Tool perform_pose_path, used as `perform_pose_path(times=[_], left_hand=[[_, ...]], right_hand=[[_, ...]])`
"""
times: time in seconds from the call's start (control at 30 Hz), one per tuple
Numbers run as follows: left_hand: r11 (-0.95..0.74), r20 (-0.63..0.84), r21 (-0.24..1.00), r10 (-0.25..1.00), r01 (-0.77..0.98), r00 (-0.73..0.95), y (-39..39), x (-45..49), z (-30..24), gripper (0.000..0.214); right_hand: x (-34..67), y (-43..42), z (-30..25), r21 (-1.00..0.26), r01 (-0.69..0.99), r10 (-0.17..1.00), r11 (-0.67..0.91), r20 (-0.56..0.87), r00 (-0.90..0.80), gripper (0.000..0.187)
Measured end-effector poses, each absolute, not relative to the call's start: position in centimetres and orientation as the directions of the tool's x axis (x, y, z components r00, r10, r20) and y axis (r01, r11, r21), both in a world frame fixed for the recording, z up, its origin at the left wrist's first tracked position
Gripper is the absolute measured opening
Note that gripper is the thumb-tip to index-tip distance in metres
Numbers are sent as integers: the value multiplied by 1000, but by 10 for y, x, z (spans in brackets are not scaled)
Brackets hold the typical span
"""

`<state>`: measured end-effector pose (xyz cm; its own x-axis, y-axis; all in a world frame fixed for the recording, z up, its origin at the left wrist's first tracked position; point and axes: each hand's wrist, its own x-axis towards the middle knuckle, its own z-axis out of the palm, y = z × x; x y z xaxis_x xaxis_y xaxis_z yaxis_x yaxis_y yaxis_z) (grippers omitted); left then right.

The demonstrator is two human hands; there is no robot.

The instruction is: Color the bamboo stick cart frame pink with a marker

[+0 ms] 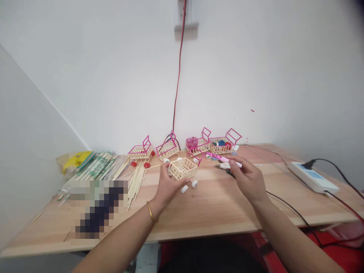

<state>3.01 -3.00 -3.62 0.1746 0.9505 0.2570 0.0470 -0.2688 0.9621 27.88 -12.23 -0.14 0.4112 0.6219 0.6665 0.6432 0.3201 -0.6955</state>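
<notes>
My left hand (167, 185) grips a small cart (183, 168) built of pale wooden sticks, with white wheels under it and a pink handle at its right end. It holds the cart just above the wooden table (216, 208). My right hand (247, 178) is closed round a white and pink pen-shaped tool (227, 162) whose tip points left toward the cart. A black cord runs from that tool across the table to the right.
Three more stick carts with pink frames (167, 148) stand along the wall, beside a pink cup (192, 142). Loose sticks (136, 182) and packaged stick bundles (99, 165) lie at left with red caps. A white power strip (313, 176) sits at right.
</notes>
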Motion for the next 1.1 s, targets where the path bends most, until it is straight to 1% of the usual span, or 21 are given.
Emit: perform_pose_path(times=[0.13,0.2,0.23,0.3,0.4,0.47,0.5,0.57,0.73,0.93,1.03,1.1], left_hand=[[-296,275,946,949,130,155,-31,30,-36,90],[-362,340,912,930,194,137,-32,29,-36,92],[-415,395,881,910,228,129,-32,29,-37,92],[-554,540,777,831,300,137,-33,27,-36,90],[-755,747,530,631,385,208,-37,23,-29,80],[-827,828,375,502,419,251,-41,20,-23,75],[-843,850,320,457,433,263,-42,19,-20,73],[-856,872,247,400,453,281,-45,17,-16,72],[-862,873,174,359,476,331,-46,14,-15,71],[-868,872,139,336,477,355,-49,14,-15,70],[-867,867,138,340,479,364,-50,14,-15,70],[-869,867,139,339,475,366,-50,14,-15,71]], right_hand=[[276,-115,14,-732,589,691,344,622,369,26],[275,-109,29,-743,563,733,362,600,321,28],[275,-105,37,-738,561,755,374,594,277,30],[274,-99,54,-689,609,782,392,598,173,30],[270,-91,74,-511,747,764,426,646,6,26],[267,-88,79,-390,802,739,452,668,-92,24],[265,-87,80,-351,813,730,465,671,-128,24],[262,-86,77,-315,818,724,482,668,-170,24],[263,-79,67,-276,822,704,499,682,-199,25],[262,-72,61,-253,791,683,557,681,-264,23],[261,-70,59,-249,766,669,593,682,-296,22],[260,-69,59,-225,766,659,602,681,-318,21]])
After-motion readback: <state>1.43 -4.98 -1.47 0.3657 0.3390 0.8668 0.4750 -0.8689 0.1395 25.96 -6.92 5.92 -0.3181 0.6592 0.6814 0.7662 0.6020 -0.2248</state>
